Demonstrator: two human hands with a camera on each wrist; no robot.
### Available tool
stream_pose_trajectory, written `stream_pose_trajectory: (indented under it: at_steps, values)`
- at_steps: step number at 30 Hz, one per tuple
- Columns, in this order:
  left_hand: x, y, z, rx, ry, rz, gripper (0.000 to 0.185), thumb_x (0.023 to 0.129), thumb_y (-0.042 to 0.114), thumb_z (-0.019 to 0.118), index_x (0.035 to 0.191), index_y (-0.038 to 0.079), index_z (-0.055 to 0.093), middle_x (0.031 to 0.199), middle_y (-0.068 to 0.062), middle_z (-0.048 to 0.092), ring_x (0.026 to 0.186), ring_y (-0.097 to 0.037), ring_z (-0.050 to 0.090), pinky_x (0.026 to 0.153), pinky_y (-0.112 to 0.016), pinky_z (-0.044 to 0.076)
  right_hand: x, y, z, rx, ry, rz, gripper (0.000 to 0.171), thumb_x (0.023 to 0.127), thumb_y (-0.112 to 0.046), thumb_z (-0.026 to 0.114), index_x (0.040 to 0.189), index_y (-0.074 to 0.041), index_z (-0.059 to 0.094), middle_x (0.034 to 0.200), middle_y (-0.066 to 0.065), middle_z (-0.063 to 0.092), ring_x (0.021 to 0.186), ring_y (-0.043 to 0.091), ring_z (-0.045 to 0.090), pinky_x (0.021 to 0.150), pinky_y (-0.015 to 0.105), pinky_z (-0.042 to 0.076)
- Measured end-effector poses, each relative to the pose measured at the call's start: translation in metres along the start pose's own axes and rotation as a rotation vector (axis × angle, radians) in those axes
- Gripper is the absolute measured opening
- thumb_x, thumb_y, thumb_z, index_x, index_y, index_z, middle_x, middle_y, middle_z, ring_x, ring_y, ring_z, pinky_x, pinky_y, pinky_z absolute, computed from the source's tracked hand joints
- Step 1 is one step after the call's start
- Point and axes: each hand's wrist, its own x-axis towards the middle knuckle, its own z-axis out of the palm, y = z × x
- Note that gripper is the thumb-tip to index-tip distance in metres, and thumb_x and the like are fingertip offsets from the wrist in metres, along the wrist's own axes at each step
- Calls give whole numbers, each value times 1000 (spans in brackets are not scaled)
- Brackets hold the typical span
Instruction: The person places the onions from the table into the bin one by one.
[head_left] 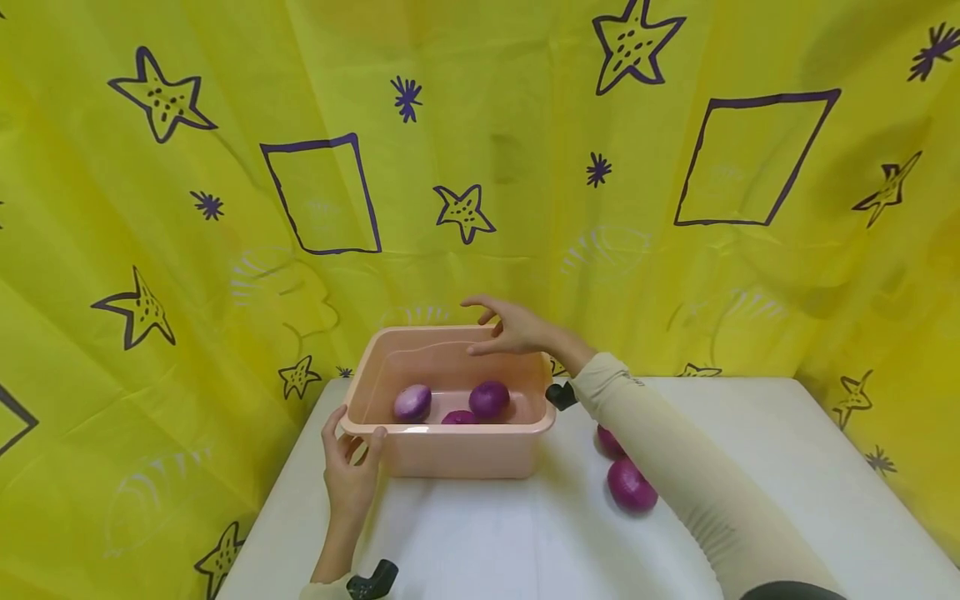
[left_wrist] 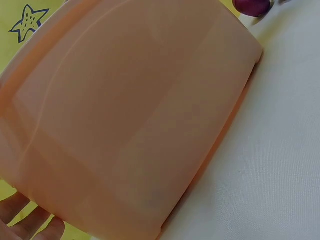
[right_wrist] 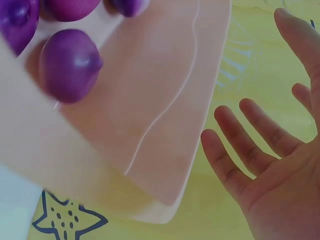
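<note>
Left hand [head_left: 348, 475] fingers seemingly grip basin [head_left: 450, 454] corner; right hand [head_left: 513, 327] fingers spread, empty

This is looking like a staged recording corner rather than a lived-in room; a yellow cloth [head_left: 525, 167] printed with dark stars and squares is hanging all round as a backdrop, creasing and hiding whatever walls are behind it; a plain white worktop [head_left: 750, 467] is standing in front of it, carrying only a pink plastic tub [head_left: 457, 454] and a few purple onions [head_left: 632, 486]; black cameras [head_left: 561, 395] are sitting strapped at the person's wrists.
</note>
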Motion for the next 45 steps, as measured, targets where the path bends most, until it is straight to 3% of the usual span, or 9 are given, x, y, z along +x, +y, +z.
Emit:
stream_pose_trajectory:
  at_steps: [4,11,21,30,37,43,45]
  values:
    - [1,-1,1,4,-3,-11,73,98,32,71,157,26,29,159,-16,39,136,-41,50,97,-41,49,-7,1,-5,-12,21,6,80,88,-30,83,155,-18,41,136,26,59,108,38,69,91,46,60]
    - [1,-2,0,8,-5,-14,74,99,34,70,158,26,28,161,-15,37,137,-42,49,98,-43,49,-32,6,-17,3,66,-4,74,88,-26,84,151,-17,47,135,26,60,107,39,68,87,45,61]
    - [1,-3,-1,-14,-8,-28,73,98,32,71,158,28,29,159,-18,40,135,-42,50,89,-15,49,-91,28,-40,-54,106,-45,72,87,-21,84,149,-13,49,128,20,64,100,35,69,79,41,62]
    - [0,-3,0,-2,-12,-21,74,99,34,70,159,28,27,160,-14,38,137,-40,49,93,-22,48,-154,59,-59,-93,93,26,70,87,-28,85,148,-23,51,134,13,61,103,28,66,84,43,59]
    - [1,-3,1,-23,-17,1,73,99,31,70,158,26,28,161,-15,37,136,-41,49,91,-15,47,-205,79,-63,-113,98,71,68,90,-29,82,148,-16,50,135,16,61,105,30,67,81,43,58]
    - [1,-3,1,-10,-4,12,73,99,30,70,158,24,28,160,-12,38,134,-39,51,96,-26,47,-233,92,-62,-111,75,130,71,90,-33,81,150,-15,47,133,18,61,105,28,67,80,36,58]
    - [0,-3,2,-14,-5,9,73,99,31,70,158,24,28,160,-12,37,135,-39,51,96,-23,47,-241,99,-60,-107,74,141,72,89,-33,82,150,-15,47,132,18,61,104,27,67,79,34,58]
